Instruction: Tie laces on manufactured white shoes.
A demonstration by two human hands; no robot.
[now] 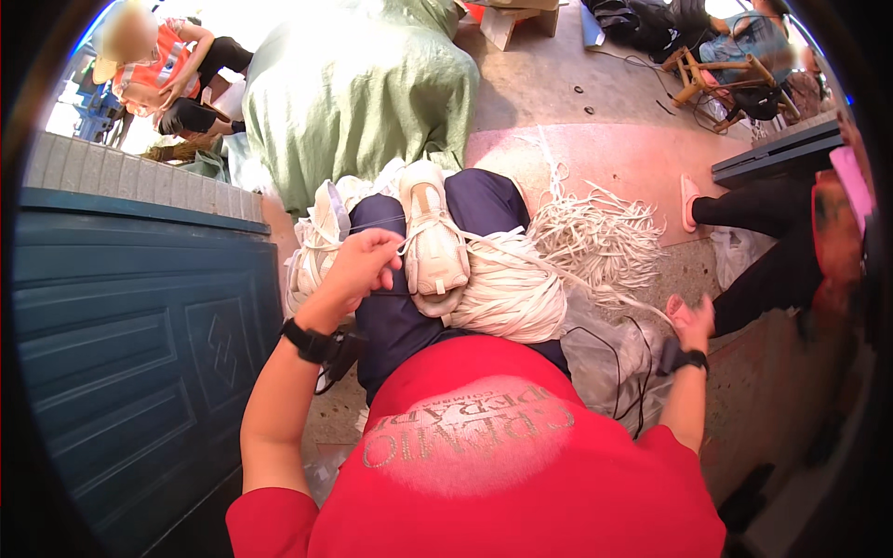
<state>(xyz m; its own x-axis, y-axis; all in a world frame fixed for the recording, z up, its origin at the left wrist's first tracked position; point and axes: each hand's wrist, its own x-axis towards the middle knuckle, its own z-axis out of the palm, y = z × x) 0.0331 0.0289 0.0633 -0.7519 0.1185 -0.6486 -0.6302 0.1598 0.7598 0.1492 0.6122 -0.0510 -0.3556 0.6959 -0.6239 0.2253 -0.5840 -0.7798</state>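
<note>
A cream-white sneaker (435, 246) rests on my lap, its toe pointing toward me. Beside it my left hand (367, 260) is closed in a pinch on a white shoelace at the shoe's left side. Out to the right, my right hand (690, 324) is closed on the far end of a lace (595, 290) that stretches taut from the shoe. A thick bundle of white laces (512, 293) lies on my thigh, right of the sneaker. More white sneakers (316, 246) sit left of my knee.
A loose heap of laces (605, 232) covers the floor ahead right. Clear plastic bags (605, 358) lie beside my right leg. A green cloth-covered pile (363, 93) stands ahead; a blue door (139, 353) is at left. A person in an orange vest (153, 70) and others sit nearby.
</note>
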